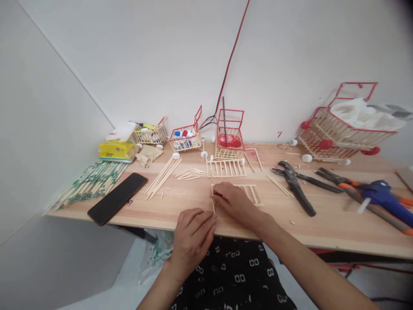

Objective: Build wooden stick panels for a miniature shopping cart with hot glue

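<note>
A thin wooden stick (213, 207) lies pointing away from me near the table's front edge. My left hand (192, 234) is closed, its fingertips on the stick's near end. Farther up, my right hand (237, 202) is closed in a pinch on the same stick; its palm side is hidden. Partly behind my right hand lies a small slatted stick frame (257, 194). Beyond it is another ladder-like stick frame (228, 175), with a long stick running past its left end.
Miniature stick carts (229, 148) line the wall, with larger ones (351, 129) at right. A phone (118, 198), chopstick packets (93, 183) and loose sticks (164, 176) lie left. Pliers (298, 191), orange-handled pliers (348, 187) and a blue glue gun (383, 198) lie right.
</note>
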Motion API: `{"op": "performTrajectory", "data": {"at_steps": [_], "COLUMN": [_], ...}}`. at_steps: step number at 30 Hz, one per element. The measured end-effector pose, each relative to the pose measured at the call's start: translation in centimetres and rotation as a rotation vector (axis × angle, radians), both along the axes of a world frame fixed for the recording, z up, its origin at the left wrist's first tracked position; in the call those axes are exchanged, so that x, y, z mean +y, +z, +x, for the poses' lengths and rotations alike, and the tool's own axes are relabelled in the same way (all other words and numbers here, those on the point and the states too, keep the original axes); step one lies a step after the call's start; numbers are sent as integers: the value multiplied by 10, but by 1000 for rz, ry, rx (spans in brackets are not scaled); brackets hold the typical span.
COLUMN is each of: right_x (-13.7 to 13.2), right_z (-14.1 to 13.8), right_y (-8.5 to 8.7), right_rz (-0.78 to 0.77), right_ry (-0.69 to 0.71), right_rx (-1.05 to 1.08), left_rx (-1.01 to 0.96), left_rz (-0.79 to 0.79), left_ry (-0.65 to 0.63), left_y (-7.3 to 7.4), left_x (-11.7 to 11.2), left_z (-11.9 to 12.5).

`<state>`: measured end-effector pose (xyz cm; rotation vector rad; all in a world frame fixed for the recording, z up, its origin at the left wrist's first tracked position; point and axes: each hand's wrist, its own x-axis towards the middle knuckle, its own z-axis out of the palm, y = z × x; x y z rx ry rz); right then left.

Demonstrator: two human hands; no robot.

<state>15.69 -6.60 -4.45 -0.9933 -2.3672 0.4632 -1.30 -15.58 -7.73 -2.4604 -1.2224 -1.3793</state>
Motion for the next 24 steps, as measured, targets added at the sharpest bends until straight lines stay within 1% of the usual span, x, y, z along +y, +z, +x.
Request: {"op": "performTrajectory", "data": {"at_steps": [13, 24], "right_x": [-1, 0], "right_z": [-1, -1], "right_y": [2, 0], "right_rz": [-11, -3], "right_ry": [-2, 5], "right_rx": [0, 10], "left_rx": [35, 32], "left_rz": [9, 10], "left_ry": [-6, -2], "left_y": [-1, -2], "left_x": [2, 0], "left_z": [0, 1]}}
